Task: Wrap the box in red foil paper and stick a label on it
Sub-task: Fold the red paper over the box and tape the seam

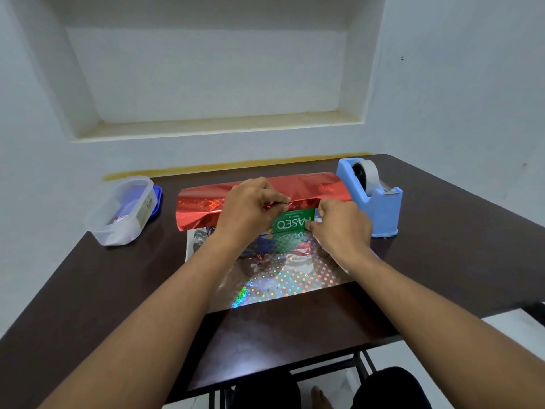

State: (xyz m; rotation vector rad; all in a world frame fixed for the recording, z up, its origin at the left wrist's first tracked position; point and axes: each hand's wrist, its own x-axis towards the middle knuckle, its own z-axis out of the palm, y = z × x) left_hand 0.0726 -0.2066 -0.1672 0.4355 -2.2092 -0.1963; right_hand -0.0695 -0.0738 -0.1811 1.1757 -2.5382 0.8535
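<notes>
A green box (293, 222) with white lettering lies on a sheet of foil paper on the dark table. The far part of the red foil paper (306, 187) is folded over the box's top and hangs down its front. The near part of the sheet (283, 278) lies flat with its shiny silver underside up. My left hand (250, 208) pinches the folded red edge against the box. At the box's right front, my right hand (339, 225) has its fingertips pressed to the box; whether it holds a piece of tape is unclear.
A light blue tape dispenser (380, 202) with a white roll stands just right of the box. A clear plastic tub (124, 211) with a blue lid beneath it sits at the left. The table's (103, 278) front edge is near me, with my knees below.
</notes>
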